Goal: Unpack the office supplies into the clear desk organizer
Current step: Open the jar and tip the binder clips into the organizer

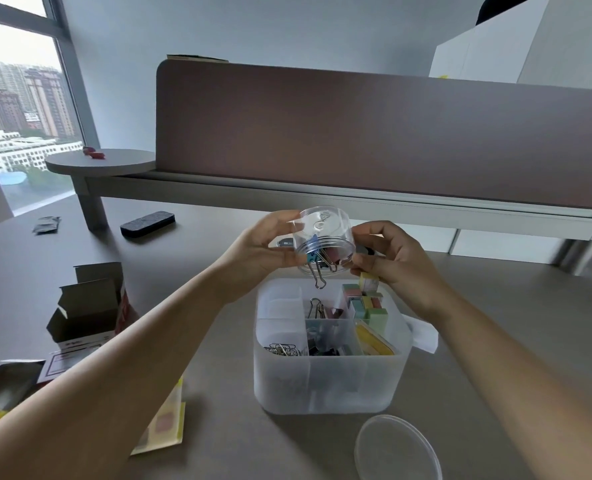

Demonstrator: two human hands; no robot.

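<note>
Clear jar point(324, 237) tipped mouth-down over organizer point(329, 382), gripped by left hand point(263, 251) and right hand point(388, 258), fingers wrapped round its sides, to spill binder clips point(318, 268) into back compartment.

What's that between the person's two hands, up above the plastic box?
A clear round jar, tipped mouth-down between the left hand and right hand. Binder clips spill from it toward the organizer, in the head view.

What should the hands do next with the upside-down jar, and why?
Probably give the clear jar a little shake. Both hands, left hand and right hand, hold it tipped over the organizer, and binder clips hang stuck at its mouth.
</note>
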